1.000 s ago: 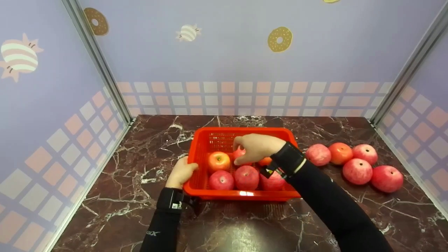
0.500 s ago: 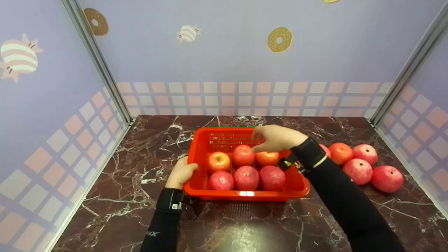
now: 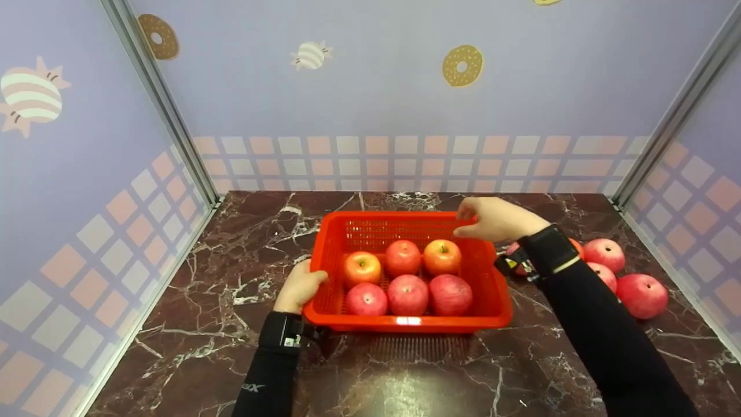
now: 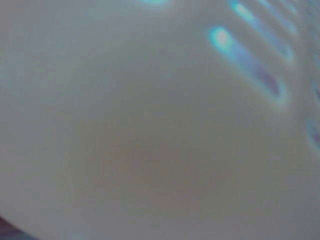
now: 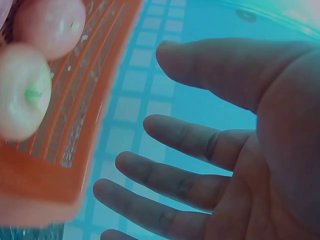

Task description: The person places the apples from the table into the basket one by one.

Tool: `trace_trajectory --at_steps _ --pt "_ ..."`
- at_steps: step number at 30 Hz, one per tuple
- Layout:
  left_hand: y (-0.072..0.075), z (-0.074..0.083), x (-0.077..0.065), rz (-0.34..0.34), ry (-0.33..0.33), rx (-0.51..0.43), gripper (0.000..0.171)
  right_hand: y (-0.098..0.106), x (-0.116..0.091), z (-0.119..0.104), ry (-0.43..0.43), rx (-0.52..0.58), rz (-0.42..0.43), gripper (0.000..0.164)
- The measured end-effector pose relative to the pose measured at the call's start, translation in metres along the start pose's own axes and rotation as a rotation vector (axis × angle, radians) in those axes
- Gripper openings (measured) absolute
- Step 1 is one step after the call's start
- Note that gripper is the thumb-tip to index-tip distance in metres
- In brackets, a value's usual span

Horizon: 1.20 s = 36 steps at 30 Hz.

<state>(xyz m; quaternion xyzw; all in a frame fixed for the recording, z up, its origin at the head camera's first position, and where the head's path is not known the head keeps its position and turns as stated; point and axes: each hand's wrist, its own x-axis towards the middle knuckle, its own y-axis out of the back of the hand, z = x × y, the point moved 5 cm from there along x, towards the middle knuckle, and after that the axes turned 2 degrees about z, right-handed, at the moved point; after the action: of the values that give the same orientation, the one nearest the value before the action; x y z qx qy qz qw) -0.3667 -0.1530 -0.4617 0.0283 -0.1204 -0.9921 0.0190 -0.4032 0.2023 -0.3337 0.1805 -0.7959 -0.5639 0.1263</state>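
Note:
A red plastic basket (image 3: 362, 322) with slotted walls stands mid-table, holding several apples. Two are yellow-orange, a left one (image 3: 362, 269) and a right one (image 3: 442, 258); the others, such as the front red apple (image 3: 408, 295), are pinkish red. My left hand (image 3: 298, 286) grips the basket's left rim, thumb on top and the other fingers hidden outside. Over the basket's back right corner hovers my right hand (image 3: 498, 219), holding nothing. In the right wrist view its fingers (image 5: 170, 132) are spread apart. A blurred pale surface with slots fills the left wrist view.
Right of the basket lies a group of loose apples, including a far right apple (image 3: 641, 296) and a back apple (image 3: 604, 255); my right forearm partly covers the group. The dark marbled table (image 3: 243, 359) is bounded by a patterned back wall (image 3: 370, 104) and side walls.
My right hand has let go of a red apple in the basket's back row and moved right and up to the back right corner. The left hand and basket have stayed put.

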Motion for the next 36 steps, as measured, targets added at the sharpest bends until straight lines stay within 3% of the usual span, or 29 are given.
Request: trace_trajectory --at_steps 14,21,28,36 --pt "0.0 0.0 -0.002 -0.02 0.022 -0.034 0.034 0.0 -0.013 0.066 -0.114 0.05 0.063 0.028" --pt "0.001 0.0 -0.001 -0.027 0.032 -0.016 0.035 -0.012 -0.017 0.099 -0.164 0.044 0.055 0.029" --pt "0.001 0.036 -0.028 -0.044 0.018 -0.025 0.035 -0.028 -0.019 0.123 -0.192 0.031 0.081 0.033" --pt "0.0 0.004 -0.005 -0.029 0.039 -0.062 0.036 -0.044 -0.019 0.134 -0.201 0.036 0.085 0.034"
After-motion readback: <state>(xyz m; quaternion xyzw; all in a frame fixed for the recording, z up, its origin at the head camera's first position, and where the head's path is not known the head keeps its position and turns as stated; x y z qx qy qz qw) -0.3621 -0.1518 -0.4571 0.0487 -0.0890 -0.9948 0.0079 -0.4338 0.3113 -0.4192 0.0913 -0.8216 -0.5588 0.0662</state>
